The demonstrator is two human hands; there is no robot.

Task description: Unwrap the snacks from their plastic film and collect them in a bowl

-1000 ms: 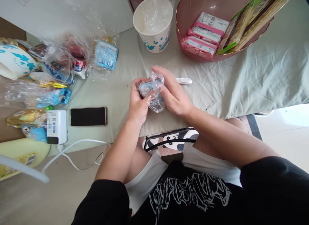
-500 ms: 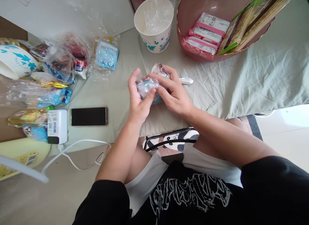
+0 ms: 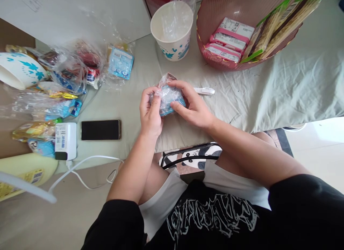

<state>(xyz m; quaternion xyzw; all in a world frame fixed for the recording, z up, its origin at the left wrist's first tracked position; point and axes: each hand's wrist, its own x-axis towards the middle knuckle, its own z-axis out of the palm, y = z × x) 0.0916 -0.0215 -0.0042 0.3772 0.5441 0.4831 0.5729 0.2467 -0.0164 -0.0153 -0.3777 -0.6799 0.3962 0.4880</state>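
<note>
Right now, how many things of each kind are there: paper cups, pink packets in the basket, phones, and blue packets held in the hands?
Paper cups: 2, one upright, one on its side
Pink packets in the basket: 3
Phones: 1
Blue packet in left hand and right hand: 1
Total: 7

A wrinkled pale cloth covers the surface (image 3: 268,89); on it lie a dark phone (image 3: 101,130), just beside a white charger block (image 3: 65,140) with its cable (image 3: 88,160); a paper cup (image 3: 172,31) stands next to a pink basket (image 3: 215,60); a white pen (image 3: 204,91) lies near the middle; plastic-wrapped snack packets (image 3: 67,74) pile at the left, with a tipped paper bowl (image 3: 18,69).
</note>
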